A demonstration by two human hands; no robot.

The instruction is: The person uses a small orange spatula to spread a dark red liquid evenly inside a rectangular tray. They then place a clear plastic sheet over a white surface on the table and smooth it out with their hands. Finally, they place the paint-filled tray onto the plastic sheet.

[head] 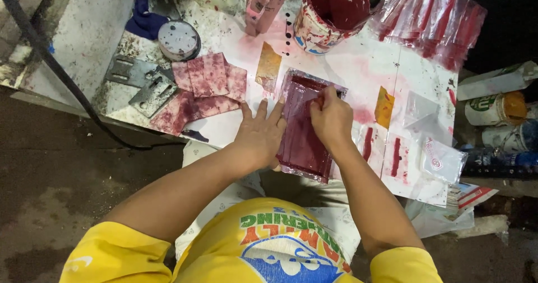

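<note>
Pressing your left hand (261, 134) flat beside the red-inked frame (302, 127), whose long axis runs away from you, your right hand (332, 117) fingers pinch something small over its far end.

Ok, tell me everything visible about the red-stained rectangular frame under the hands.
The rectangular frame lies flat on the stained white table, its near end past the edge. Its inside is coated dark red; the rim looks pale. The left hand rests flat on its left side; the right hand presses something small into it.
</note>
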